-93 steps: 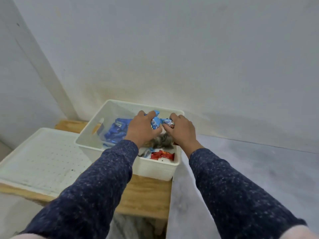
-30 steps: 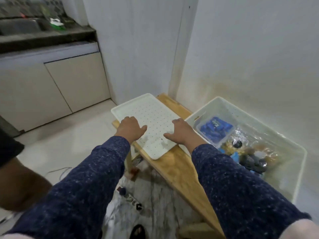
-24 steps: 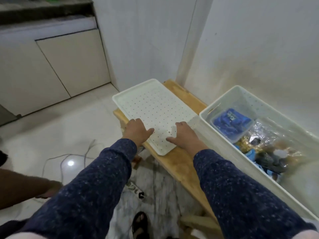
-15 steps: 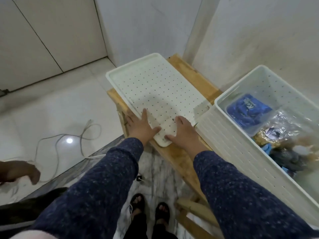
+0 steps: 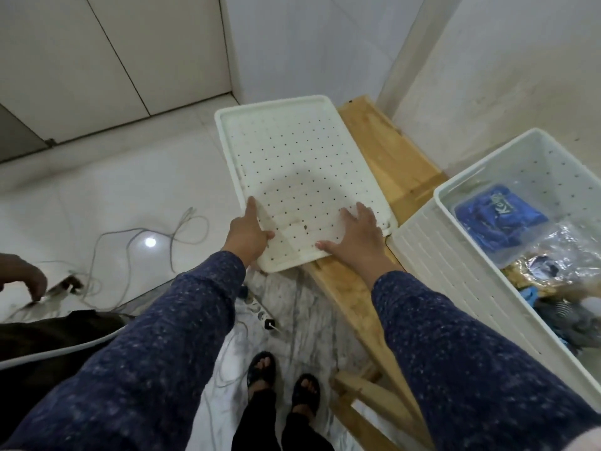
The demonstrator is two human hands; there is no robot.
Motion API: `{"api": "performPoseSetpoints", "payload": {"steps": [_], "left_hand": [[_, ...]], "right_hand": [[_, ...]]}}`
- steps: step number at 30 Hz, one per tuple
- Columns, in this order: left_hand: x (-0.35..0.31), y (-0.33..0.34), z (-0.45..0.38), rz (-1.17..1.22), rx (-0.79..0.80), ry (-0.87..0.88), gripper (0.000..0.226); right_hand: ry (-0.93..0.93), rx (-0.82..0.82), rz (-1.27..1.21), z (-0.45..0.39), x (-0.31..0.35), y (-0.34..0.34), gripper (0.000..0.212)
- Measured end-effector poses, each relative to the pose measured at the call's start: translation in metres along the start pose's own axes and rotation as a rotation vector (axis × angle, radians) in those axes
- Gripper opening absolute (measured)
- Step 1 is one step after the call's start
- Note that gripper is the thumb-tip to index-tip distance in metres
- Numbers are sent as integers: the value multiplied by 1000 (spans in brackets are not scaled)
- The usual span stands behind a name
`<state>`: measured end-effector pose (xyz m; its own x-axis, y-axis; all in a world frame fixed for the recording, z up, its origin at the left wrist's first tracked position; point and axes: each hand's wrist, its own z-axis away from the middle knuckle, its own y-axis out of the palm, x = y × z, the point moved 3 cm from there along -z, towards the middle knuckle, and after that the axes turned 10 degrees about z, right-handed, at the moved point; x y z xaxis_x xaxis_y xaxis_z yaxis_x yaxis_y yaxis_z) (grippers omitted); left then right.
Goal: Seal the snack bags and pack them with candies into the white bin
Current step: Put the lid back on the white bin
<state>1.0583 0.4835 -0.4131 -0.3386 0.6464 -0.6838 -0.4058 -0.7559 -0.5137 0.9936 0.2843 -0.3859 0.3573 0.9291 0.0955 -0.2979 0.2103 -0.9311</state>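
Note:
The white bin (image 5: 455,258) stands on the right end of a wooden bench. Inside it lie a blue snack bag (image 5: 500,216) in clear plastic and a clear bag of mixed candies (image 5: 559,258). To its left a white perforated lid (image 5: 302,157) lies flat on the bench, its left side overhanging. My left hand (image 5: 248,234) grips the lid's near left edge, thumb on top and index finger along the rim. Flat on the lid's near right part rests my right hand (image 5: 356,237), fingers spread.
The wooden bench (image 5: 387,151) runs along the wall. Loose cables (image 5: 136,236) and a power strip (image 5: 261,315) lie on the tiled floor. Another person's hand (image 5: 24,276) shows at the left edge. My sandalled feet (image 5: 283,385) stand below the bench.
Both hands left the bin and came to the lid. Over the last second they slid to its near end, the left hand taking the left edge; the view tilted down.

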Motion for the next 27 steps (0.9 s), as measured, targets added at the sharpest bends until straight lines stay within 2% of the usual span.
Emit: {"api": "performPoseSetpoints", "payload": {"steps": [5,10,15,18,25,27], "left_hand": [[29,-27,-1,0,-77,-40,78],[43,-34,-7,-39,-76,-12,77],[52,-44,-2,-93,-8,-51,106],[54,-56,5,-129,-11,-52,111],[8,-94,31,-149,-96,22,103],[-11,-100,45,-136,-97,48,106]], "right_hand": [[89,7,-45,-1,5,3,98],[153,38,-47,1,13,-1,102],[129,-19,-45,5,20,-6,110],[86,-53,-23,7,31,-18,114],[17,-175,15,22,42,-84,111],[-10,-218,-2,34,36,-107,110]]}}
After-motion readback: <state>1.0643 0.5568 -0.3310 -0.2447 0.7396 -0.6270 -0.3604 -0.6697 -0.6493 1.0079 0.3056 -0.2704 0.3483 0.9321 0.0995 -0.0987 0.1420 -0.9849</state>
